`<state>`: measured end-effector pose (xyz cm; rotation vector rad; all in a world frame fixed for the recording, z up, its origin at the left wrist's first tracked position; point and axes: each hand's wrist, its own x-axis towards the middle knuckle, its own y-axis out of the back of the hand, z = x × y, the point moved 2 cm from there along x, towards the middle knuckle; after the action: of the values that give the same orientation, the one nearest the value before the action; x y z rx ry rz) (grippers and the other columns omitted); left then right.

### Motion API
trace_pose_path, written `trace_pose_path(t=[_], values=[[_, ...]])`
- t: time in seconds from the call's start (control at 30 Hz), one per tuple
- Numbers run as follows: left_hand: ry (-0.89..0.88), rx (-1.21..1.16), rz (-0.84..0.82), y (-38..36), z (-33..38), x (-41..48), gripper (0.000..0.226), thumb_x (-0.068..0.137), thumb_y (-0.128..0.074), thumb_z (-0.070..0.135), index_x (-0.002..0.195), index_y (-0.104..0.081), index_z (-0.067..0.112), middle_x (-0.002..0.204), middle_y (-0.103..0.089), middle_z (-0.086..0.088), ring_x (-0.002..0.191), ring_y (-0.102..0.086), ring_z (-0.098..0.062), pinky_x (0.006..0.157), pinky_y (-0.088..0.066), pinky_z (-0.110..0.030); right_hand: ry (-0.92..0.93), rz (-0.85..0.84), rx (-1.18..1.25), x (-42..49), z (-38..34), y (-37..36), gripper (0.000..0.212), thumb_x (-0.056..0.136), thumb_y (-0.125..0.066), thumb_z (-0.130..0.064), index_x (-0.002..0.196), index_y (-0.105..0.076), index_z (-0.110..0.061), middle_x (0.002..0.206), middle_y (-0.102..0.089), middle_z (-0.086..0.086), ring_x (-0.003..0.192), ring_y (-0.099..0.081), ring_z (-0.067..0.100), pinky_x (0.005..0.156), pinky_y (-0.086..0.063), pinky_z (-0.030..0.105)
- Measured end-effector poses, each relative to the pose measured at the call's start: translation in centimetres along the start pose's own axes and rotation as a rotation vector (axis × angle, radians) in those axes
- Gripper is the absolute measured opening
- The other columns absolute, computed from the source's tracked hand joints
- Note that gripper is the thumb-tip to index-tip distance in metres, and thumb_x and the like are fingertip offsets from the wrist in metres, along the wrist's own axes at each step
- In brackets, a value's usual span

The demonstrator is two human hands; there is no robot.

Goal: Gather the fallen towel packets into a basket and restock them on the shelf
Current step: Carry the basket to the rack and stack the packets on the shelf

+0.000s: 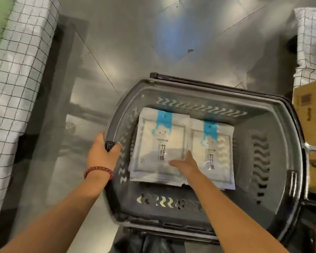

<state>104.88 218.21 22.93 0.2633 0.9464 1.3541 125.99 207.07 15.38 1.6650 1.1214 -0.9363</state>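
**A:** What do the left fingers hold?

**B:** The left hand (103,152) has its fingers (117,146) curled over the rim of the basket (199,104), right at the black handle end (109,146). A red bead bracelet (98,171) sits on that wrist.

**A:** And the right?

**B:** The right hand (187,164) is inside the basket, fingers straight and gripping nothing. They lie over the seam where two towel packets meet: one packet (161,143) left of them, the other packet (219,148) right of them. Both lie flat on the basket bottom. The basket stands on the grey floor (135,42).
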Motion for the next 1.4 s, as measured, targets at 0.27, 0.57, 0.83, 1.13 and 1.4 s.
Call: trace_pose_path(t=[0.27, 0.57, 0.83, 1.13, 1.4], values=[[0.091, 0.063, -0.081, 0.4, 0.1, -0.3, 0.03, 0.09, -0.058, 0.015, 0.117, -0.049, 0.007, 0.08, -0.059, -0.005, 0.062, -0.052, -0.008, 0.053, -0.038, -0.024, 0.061, 0.285, 0.099, -1.5, 0.9, -1.4, 0.066, 0.084, -0.069, -0.018, 0.139, -0.036, -0.003, 0.136, -0.048, 0.013, 0.127, -0.046, 0.03, 0.098, -0.04, 0.031], [-0.204, 0.11, -0.112, 2.6, 3.7, -4.4, 0.066, 0.083, -0.068, 0.024, 0.141, -0.039, 0.013, 0.139, -0.045, -0.005, 0.123, -0.045, -0.017, 0.107, -0.037, -0.036, 0.29, 0.152, 0.467, -7.0, 0.6, 3.5, 0.031, 0.091, -0.051, 0.005, 0.101, -0.062, -0.023, 0.095, -0.068, -0.008, 0.084, -0.065, 0.007, 0.067, -0.054, 0.017], [0.461, -0.353, -0.438, 0.5, 4.8, -3.7, 0.024, 0.076, -0.075, 0.022, 0.098, -0.069, 0.016, 0.09, -0.073, -0.001, 0.079, -0.068, -0.015, 0.062, -0.05, -0.025, 0.232, -0.432, 0.747, -8.4, -0.2, 2.6, 0.03, 0.091, -0.048, 0.008, 0.116, -0.057, -0.006, 0.114, -0.067, 0.014, 0.104, -0.065, 0.024, 0.088, -0.054, 0.034], [0.172, -0.014, -0.23, 0.6, 2.2, -4.2, 0.025, 0.095, -0.049, 0.008, 0.116, -0.061, 0.005, 0.112, -0.064, -0.011, 0.103, -0.057, -0.026, 0.086, -0.039, -0.028, 0.034, -0.011, 0.143, -2.5, 0.4, 1.1, 0.064, 0.088, -0.056, -0.005, 0.145, -0.027, -0.009, 0.153, -0.028, 0.008, 0.134, -0.037, 0.023, 0.107, -0.033, 0.029], [0.236, -0.043, -0.184, -0.3, 1.5, -3.5, 0.025, 0.097, -0.047, 0.012, 0.117, -0.06, 0.007, 0.103, -0.061, -0.002, 0.089, -0.053, -0.016, 0.081, -0.039, -0.027, -0.011, 0.079, 0.067, -1.2, 0.5, -0.6, 0.045, 0.079, -0.061, -0.006, 0.122, -0.049, -0.009, 0.113, -0.06, 0.004, 0.101, -0.059, 0.024, 0.088, -0.051, 0.034]])
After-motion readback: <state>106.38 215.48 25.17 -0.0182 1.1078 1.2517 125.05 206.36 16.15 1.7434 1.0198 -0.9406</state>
